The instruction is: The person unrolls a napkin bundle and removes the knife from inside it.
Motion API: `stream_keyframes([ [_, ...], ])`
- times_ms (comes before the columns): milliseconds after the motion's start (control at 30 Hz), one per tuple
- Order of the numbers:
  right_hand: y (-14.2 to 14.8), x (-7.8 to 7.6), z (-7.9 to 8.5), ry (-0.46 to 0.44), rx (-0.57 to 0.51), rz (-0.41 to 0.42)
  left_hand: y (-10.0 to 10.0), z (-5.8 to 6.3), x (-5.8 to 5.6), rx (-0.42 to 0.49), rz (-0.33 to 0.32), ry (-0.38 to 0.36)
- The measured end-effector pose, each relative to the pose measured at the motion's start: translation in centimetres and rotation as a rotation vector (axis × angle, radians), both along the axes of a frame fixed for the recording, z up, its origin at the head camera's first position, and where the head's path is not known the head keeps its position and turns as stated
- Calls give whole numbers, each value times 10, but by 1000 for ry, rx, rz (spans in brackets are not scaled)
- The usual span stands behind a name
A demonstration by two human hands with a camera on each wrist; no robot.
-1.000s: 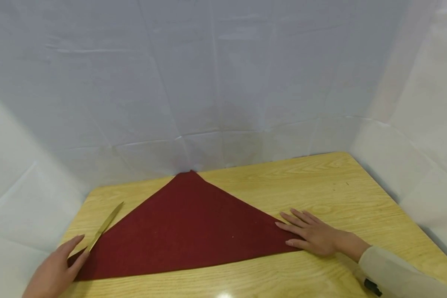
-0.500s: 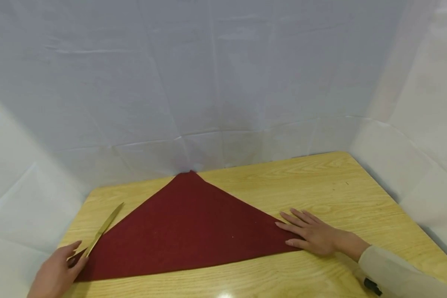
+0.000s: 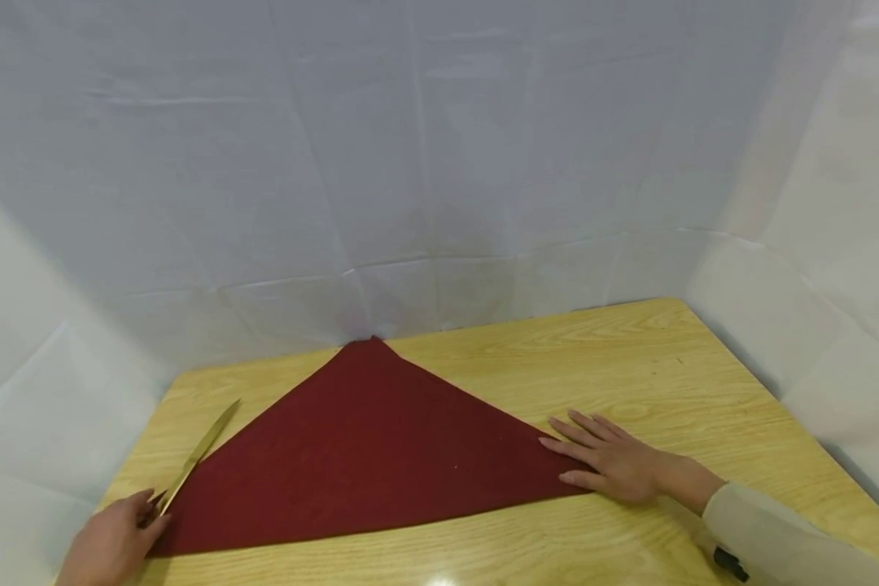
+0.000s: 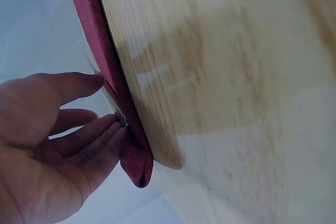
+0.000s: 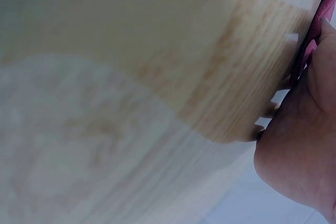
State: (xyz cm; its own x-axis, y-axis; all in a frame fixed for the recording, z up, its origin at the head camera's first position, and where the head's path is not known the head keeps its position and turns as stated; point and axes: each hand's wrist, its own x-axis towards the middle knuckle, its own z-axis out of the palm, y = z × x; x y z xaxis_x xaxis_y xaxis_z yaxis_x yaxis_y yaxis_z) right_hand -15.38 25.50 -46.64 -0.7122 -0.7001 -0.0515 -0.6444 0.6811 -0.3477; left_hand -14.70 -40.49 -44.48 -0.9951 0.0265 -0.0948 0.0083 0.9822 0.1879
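A dark red cloth (image 3: 337,464) lies in a broad triangle on the wooden table. On its left edge rests a long, pointed, gold-looking knife (image 3: 208,439), blade angled away from me. My left hand (image 3: 110,537) has its fingers and thumb curled at the knife's near end and hides the handle. In the left wrist view, the left hand (image 4: 58,140) reaches the rolled corner of the cloth (image 4: 137,166), thumb and fingertips spaced along its edge. With fingers spread, my right hand (image 3: 623,464) rests on the cloth's right corner; it is partly cut off in the right wrist view.
The wooden table (image 3: 593,350) extends behind and to the right of the cloth. A white sheet (image 3: 439,163) hangs behind it and on both sides. A small dark object (image 3: 730,563) shows by my right sleeve.
My left hand's fingers have drawn in from a wider spread and curled around the knife's near end. The right hand, cloth and blade look unmoved, apart from a slight view shift.
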Motion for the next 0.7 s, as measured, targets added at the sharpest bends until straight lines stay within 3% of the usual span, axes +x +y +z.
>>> stream_keyframes([
  [333,1,-2,-2,1,-24,9,-9,-6,1,25,-87,159],
  [500,1,-2,-3,-15,4,-16,-12,-6,-1,34,-76,151],
  [700,1,-1,-1,-24,20,-17,-14,-3,-7,24,-62,68],
])
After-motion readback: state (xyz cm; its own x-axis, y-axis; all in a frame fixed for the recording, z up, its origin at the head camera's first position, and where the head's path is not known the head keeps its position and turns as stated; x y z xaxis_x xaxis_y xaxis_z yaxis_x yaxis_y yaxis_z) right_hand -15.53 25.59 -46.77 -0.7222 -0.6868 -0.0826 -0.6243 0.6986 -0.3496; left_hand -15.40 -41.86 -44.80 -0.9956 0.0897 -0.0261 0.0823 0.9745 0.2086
